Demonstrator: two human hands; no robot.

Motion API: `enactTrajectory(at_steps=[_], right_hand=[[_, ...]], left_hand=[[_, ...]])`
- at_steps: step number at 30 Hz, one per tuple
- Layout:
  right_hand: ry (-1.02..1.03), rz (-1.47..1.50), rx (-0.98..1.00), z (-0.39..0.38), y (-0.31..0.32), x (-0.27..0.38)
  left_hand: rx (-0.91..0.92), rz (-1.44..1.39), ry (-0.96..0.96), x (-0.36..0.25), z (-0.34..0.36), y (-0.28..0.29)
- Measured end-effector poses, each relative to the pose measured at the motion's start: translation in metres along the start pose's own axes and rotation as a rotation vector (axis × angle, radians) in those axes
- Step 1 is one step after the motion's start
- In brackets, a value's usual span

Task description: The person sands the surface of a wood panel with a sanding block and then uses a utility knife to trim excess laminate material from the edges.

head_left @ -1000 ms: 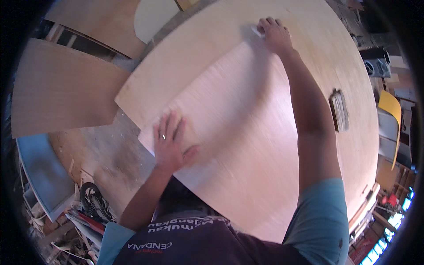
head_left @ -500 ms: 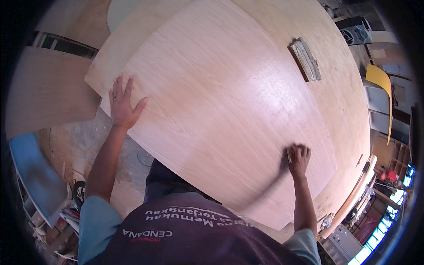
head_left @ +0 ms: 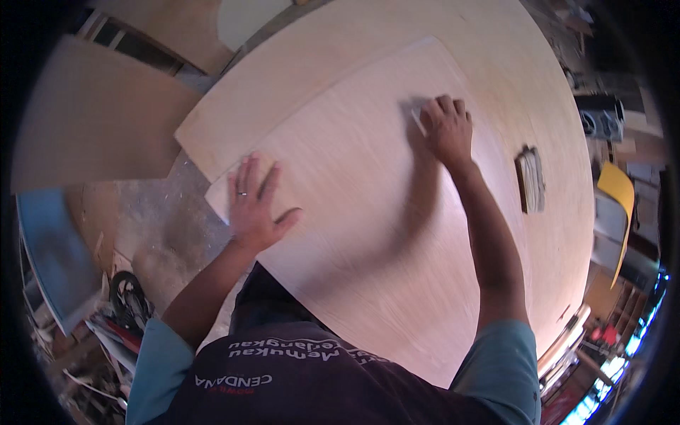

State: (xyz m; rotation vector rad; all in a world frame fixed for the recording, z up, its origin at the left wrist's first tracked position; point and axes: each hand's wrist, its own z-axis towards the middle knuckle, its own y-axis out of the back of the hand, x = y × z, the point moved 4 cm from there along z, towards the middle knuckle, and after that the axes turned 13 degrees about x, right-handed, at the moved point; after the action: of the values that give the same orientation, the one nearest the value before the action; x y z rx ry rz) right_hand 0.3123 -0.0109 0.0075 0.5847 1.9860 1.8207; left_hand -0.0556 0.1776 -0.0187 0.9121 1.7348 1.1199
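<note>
A pale wood-grained sheet (head_left: 368, 212) lies on a larger curved board (head_left: 524, 85) in front of me. My left hand (head_left: 256, 209) rests flat near the sheet's left edge, fingers spread, a ring on one finger. Toward the far right of the sheet, my right hand (head_left: 446, 131) has curled fingers pressed round a thin pale piece on the surface; most of that piece is hidden. A worn block with a pale layered top (head_left: 531, 180) lies on the board to the right of the sheet.
Loose panels (head_left: 99, 113) lie at the left, above a blue curved panel (head_left: 53, 248) and a black wheel (head_left: 129, 297). A dark appliance (head_left: 601, 117), a bent yellow sheet (head_left: 616, 188) and cluttered shelving (head_left: 613, 312) stand beyond the board's right side.
My right hand moved from the far edge down toward my body, then back up to mid-far position. My left hand stays spread at the left edge. The view has shifted with my head.
</note>
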Motion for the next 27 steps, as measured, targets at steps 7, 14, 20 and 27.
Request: enactTrajectory(at_steps=[7,14,20,27], right_hand=[[0.088,-0.082,-0.09,0.147,0.015,0.011],[0.121,-0.078,-0.131,-0.079,-0.018,0.034],[-0.11,0.133,0.196,-0.366,-0.035,0.019],[0.002,0.037,0.079,-0.112,-0.012,0.087]], left_hand=[[-0.028,-0.083,0.013,-0.005,0.005,0.01],[-0.068,-0.023,0.023,0.003,0.008,0.002],[-0.094,-0.004,0.043,0.007,-0.004,0.006],[-0.08,-0.062,-0.009,0.01,-0.004,0.002]])
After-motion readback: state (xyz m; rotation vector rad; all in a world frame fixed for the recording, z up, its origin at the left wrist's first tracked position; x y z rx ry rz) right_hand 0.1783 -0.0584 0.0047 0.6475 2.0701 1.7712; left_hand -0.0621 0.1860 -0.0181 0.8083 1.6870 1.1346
